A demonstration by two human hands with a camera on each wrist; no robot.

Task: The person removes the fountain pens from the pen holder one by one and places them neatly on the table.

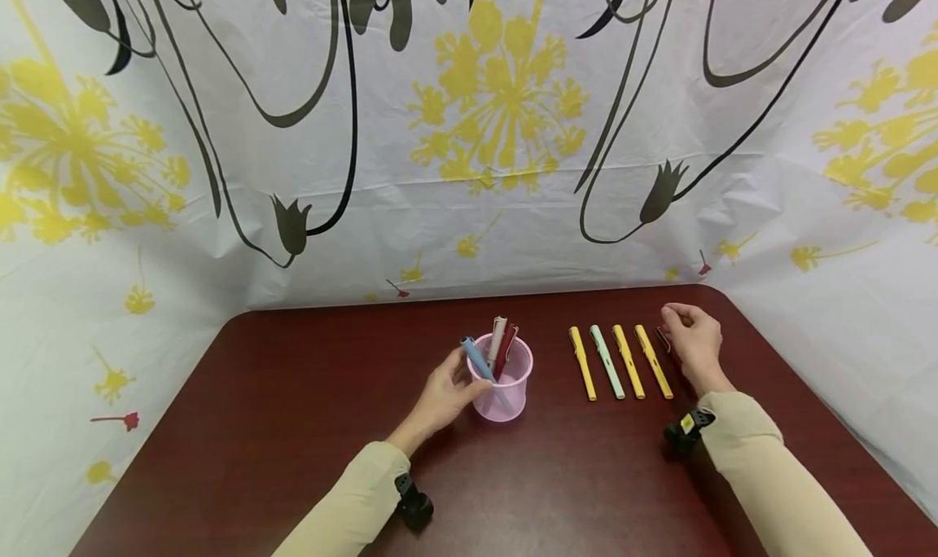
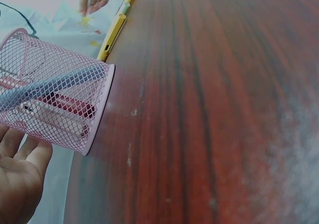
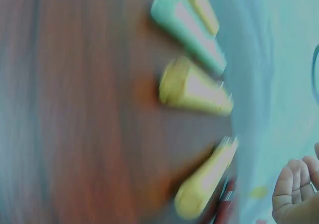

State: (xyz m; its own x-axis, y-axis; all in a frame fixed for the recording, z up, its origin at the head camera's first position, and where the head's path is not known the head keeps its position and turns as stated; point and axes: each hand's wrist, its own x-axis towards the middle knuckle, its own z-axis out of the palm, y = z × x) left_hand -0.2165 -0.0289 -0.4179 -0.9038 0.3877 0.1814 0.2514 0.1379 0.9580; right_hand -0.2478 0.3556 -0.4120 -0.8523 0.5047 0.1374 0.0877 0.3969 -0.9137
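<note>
1. A dark red pen (image 1: 664,342) lies on the shiny brown table (image 1: 293,427), right of the middle in the head picture. It is at the right end of a row, and the right hand (image 1: 692,345) hides part of it.
2. In the head picture, the right fingertips are just above the top end of this pen, so the pen lies down from them. Its long side seems to slant from upper left to lower right, like the pens beside it. The right hand is much nearer to it than the left hand (image 1: 445,390).
3. The right fingers are loosely bent, and no pen shows in them.
4. Going left along the row come a yellow pen (image 1: 654,361), another yellow pen (image 1: 628,361), a mint green pen (image 1: 607,361) and a last yellow pen (image 1: 582,363). They lie side by side, not touching.
5. The left fingers and thumb curl round the left side of a pink mesh cup (image 1: 517,388), near the middle. A blue pen (image 1: 478,359), a whitish pen (image 1: 497,339) and a deep red pen (image 1: 507,347) are in it.
6. The right wrist picture shows a gap between hand and row, which is hard to tell from above. The left wrist picture shows the cup's pens leaning inside, through the holes.
</note>
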